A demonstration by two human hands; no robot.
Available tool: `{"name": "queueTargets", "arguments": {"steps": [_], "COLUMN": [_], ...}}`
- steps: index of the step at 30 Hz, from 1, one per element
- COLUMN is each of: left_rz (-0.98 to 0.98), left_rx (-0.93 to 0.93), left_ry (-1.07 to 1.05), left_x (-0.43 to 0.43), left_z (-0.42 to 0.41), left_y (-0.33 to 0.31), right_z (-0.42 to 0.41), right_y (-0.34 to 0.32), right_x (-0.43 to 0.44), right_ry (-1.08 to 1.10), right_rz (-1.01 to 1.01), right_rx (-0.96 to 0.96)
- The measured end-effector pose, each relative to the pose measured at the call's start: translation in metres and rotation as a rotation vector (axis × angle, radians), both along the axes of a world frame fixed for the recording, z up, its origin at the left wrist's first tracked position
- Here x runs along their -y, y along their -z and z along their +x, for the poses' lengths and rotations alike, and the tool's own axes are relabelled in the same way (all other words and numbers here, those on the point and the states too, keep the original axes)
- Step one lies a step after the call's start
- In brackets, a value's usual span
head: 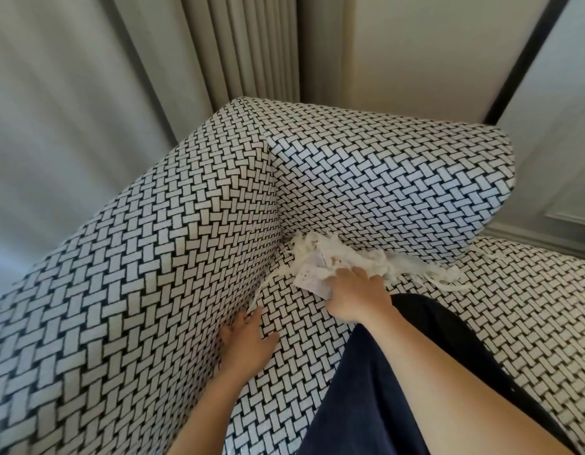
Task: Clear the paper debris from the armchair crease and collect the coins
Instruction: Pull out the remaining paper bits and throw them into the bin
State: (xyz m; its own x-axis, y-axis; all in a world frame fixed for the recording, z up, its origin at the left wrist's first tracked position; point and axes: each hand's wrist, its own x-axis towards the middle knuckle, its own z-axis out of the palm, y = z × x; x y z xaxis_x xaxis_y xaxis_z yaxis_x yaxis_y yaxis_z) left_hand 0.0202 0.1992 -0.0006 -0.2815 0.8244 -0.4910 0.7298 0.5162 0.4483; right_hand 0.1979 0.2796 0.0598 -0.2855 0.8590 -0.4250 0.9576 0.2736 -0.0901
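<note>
Nearest me, right forearm reaches to my right hand (357, 297), its grip closed on a paper scrap (312, 279). Shreds (399, 264) trail rightward along the crease; left hand (246, 339) rests open nearer me. No coins visible.

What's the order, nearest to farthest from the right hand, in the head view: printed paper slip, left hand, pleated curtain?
From the right hand:
1. Printed paper slip: touching its fingers, just to their left, at the edge of the shredded paper pile.
2. Left hand: lower left, at the seat crease beside the armrest.
3. Pleated curtain: far behind the armchair, top of view.
</note>
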Motion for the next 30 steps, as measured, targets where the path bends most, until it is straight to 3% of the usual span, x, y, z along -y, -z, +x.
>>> {"name": "queueTargets", "arguments": {"steps": [5, 10, 17, 22, 30], "left_rz": [0.103, 0.347, 0.636, 0.641, 0.479], "left_rx": [-0.038, 0.025, 0.065, 0.209, 0.27], "left_ry": [-0.054, -0.082, 0.021, 0.073, 0.158], "left_x": [0.001, 0.005, -0.002, -0.017, -0.059], "left_z": [0.002, 0.006, 0.022, 0.032, 0.057], "left_y": [-0.001, -0.007, -0.03, -0.041, -0.035], "right_z": [0.003, 0.009, 0.023, 0.03, 0.039], "right_y": [-0.003, -0.008, -0.025, -0.033, -0.032], "right_x": [-0.003, -0.007, -0.008, -0.008, -0.008], "right_ry": [0.153, 0.356, 0.682, 0.879, 1.009], "right_rz": [0.028, -0.021, -0.081, -0.279, -0.305], "right_rx": [-0.306, -0.693, -1.204, -1.553, -1.908]}}
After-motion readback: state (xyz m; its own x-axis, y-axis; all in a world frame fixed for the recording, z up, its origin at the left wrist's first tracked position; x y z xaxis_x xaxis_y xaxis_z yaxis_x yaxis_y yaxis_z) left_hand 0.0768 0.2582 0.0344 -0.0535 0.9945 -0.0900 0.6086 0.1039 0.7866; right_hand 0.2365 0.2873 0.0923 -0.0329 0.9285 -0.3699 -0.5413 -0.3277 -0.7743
